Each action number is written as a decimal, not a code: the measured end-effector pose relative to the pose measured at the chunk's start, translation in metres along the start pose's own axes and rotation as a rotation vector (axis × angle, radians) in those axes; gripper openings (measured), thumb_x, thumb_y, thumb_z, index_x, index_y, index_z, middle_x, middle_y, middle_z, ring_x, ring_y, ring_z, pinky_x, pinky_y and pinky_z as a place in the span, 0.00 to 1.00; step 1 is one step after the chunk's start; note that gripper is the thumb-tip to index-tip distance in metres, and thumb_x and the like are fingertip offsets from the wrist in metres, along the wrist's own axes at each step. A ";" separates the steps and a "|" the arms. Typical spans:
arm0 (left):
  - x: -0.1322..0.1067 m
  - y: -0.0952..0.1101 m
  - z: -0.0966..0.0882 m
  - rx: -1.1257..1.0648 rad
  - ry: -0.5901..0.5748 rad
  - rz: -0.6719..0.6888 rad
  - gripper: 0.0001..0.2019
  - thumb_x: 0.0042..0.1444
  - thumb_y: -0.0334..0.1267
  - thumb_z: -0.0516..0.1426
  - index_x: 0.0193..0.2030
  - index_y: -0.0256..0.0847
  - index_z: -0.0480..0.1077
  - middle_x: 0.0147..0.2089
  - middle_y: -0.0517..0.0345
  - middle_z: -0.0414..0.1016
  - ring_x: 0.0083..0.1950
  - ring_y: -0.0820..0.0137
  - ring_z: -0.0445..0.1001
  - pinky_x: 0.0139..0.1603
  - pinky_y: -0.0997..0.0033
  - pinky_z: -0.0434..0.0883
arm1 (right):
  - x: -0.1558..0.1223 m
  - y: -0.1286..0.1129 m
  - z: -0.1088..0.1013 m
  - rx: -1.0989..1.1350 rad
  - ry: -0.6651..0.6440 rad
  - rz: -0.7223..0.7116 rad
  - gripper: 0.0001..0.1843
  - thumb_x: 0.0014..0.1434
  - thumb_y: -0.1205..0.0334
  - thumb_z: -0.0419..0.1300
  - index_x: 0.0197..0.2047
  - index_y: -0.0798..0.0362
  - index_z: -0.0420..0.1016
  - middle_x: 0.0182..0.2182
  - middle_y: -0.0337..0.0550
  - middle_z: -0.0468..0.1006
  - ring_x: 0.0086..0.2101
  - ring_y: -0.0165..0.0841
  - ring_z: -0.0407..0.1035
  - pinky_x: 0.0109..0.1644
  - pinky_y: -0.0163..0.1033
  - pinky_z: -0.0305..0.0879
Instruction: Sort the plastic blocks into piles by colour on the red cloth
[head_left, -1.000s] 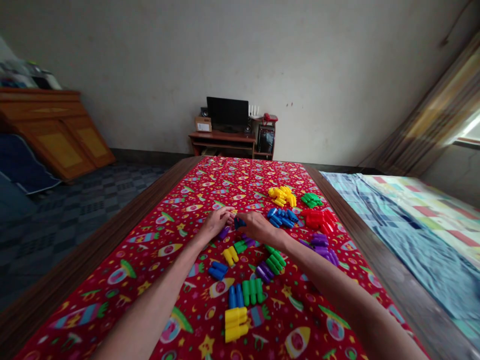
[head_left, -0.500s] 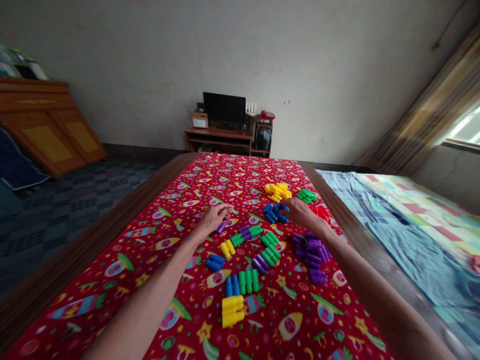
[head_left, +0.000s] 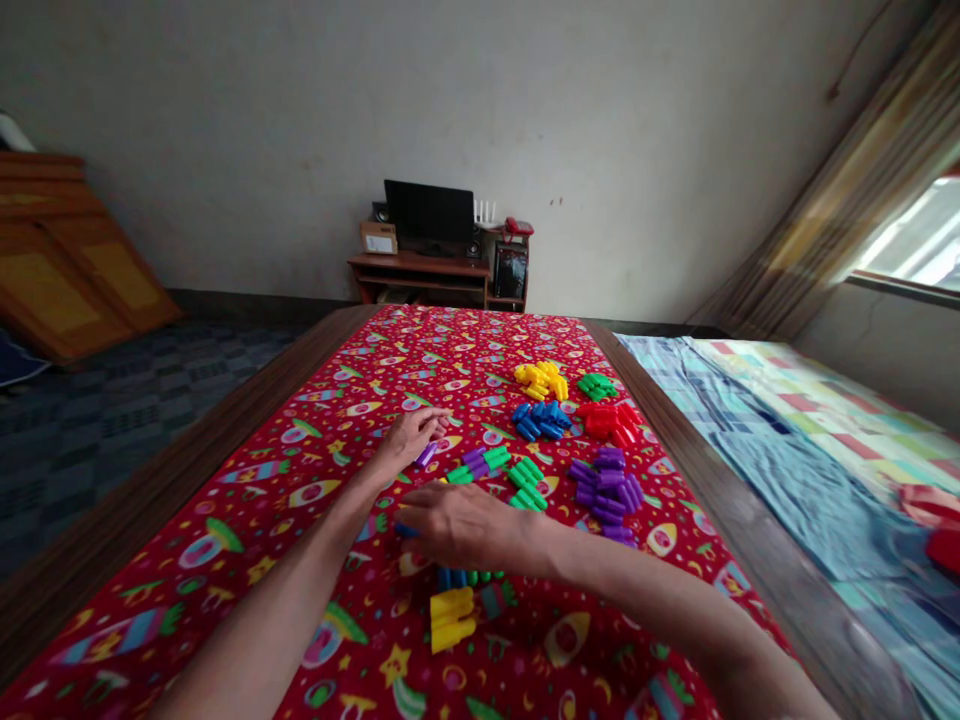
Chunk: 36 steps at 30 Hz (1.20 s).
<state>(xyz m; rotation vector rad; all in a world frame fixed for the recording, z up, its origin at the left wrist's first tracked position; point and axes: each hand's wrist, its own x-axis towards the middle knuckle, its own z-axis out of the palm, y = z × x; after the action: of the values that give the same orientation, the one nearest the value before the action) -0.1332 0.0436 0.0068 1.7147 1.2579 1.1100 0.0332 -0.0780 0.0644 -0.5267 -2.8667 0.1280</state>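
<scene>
My right hand (head_left: 461,525) lies palm down near the cloth, its fingers over a blue plastic block (head_left: 406,531) that barely shows. Just beyond it, a blue and green row of blocks (head_left: 463,577) is partly hidden. My left hand (head_left: 411,437) hangs loosely curled, holding nothing visible, next to a purple block (head_left: 426,455). Sorted piles lie farther off: yellow blocks (head_left: 538,380), green blocks (head_left: 597,387), blue blocks (head_left: 540,420), red blocks (head_left: 609,420) and purple blocks (head_left: 604,490). A yellow stack (head_left: 452,618) sits nearest me, on a red rocket-print cloth (head_left: 247,560).
The cloth covers a long wooden table (head_left: 154,490). A patchwork quilt (head_left: 810,440) lies beyond its right edge, with a checked floor (head_left: 112,430) to the left. A desk with a monitor (head_left: 428,212) stands against the far wall, and a curtained window (head_left: 907,235) is at the right.
My right hand has moved from beside the blue and red piles back toward me and left, over the blue blocks. My left hand has barely moved. The view has swung slightly right.
</scene>
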 end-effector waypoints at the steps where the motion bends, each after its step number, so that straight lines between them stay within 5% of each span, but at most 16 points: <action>1: -0.001 0.002 0.000 0.003 -0.003 0.002 0.16 0.49 0.43 0.54 0.39 0.38 0.77 0.32 0.55 0.78 0.29 0.70 0.76 0.32 0.71 0.75 | 0.007 -0.004 0.008 -0.049 -0.032 0.011 0.08 0.65 0.62 0.54 0.41 0.56 0.71 0.37 0.49 0.77 0.38 0.36 0.71 0.40 0.37 0.66; 5: -0.003 0.007 -0.001 0.014 -0.009 0.007 0.15 0.50 0.43 0.54 0.38 0.38 0.77 0.31 0.55 0.78 0.29 0.69 0.76 0.32 0.70 0.76 | 0.016 -0.009 0.024 -0.126 -0.075 0.016 0.06 0.63 0.62 0.56 0.38 0.54 0.72 0.34 0.47 0.76 0.35 0.36 0.70 0.44 0.38 0.65; 8: -0.004 0.009 -0.002 0.019 -0.005 0.012 0.15 0.50 0.43 0.54 0.38 0.38 0.76 0.31 0.56 0.78 0.29 0.69 0.76 0.32 0.70 0.75 | 0.009 0.001 0.010 -0.052 -0.012 -0.021 0.03 0.62 0.67 0.57 0.39 0.55 0.71 0.36 0.47 0.77 0.38 0.35 0.70 0.48 0.37 0.64; 13: -0.003 0.005 0.000 -0.004 0.012 0.003 0.15 0.50 0.42 0.54 0.39 0.37 0.76 0.33 0.54 0.79 0.31 0.67 0.77 0.33 0.69 0.76 | -0.017 0.055 -0.037 -0.061 0.161 0.213 0.12 0.62 0.73 0.54 0.48 0.56 0.70 0.45 0.50 0.76 0.44 0.35 0.69 0.49 0.38 0.63; 17: 0.000 0.000 0.001 -0.036 0.008 -0.008 0.14 0.48 0.42 0.54 0.37 0.37 0.76 0.32 0.55 0.78 0.30 0.69 0.77 0.32 0.69 0.76 | -0.043 0.105 -0.056 -0.218 0.042 0.500 0.08 0.62 0.72 0.54 0.43 0.59 0.73 0.40 0.51 0.77 0.41 0.35 0.69 0.48 0.39 0.63; 20: 0.001 -0.003 0.002 -0.059 -0.002 -0.009 0.16 0.48 0.44 0.55 0.38 0.37 0.76 0.33 0.55 0.78 0.30 0.69 0.77 0.33 0.69 0.76 | -0.058 0.122 -0.052 -0.298 -0.065 0.541 0.10 0.62 0.72 0.53 0.42 0.59 0.75 0.40 0.53 0.77 0.42 0.38 0.68 0.48 0.40 0.63; 30: 0.002 -0.005 0.002 -0.042 -0.021 -0.001 0.17 0.48 0.46 0.54 0.37 0.37 0.76 0.32 0.55 0.77 0.30 0.69 0.76 0.34 0.68 0.76 | -0.066 0.109 -0.049 -0.257 -0.063 0.530 0.09 0.62 0.69 0.56 0.43 0.58 0.76 0.44 0.54 0.77 0.46 0.40 0.67 0.50 0.43 0.63; 36: 0.001 -0.003 0.000 0.004 -0.023 0.011 0.17 0.48 0.45 0.52 0.37 0.37 0.75 0.33 0.54 0.77 0.31 0.68 0.76 0.33 0.68 0.76 | -0.038 0.088 -0.034 -0.128 -0.069 0.253 0.06 0.61 0.70 0.56 0.39 0.57 0.75 0.38 0.50 0.78 0.43 0.35 0.70 0.48 0.39 0.64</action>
<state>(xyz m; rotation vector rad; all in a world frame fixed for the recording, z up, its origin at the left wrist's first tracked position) -0.1341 0.0451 0.0044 1.7347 1.2392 1.0914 0.1057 -0.0083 0.0787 -0.9275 -2.8755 0.0041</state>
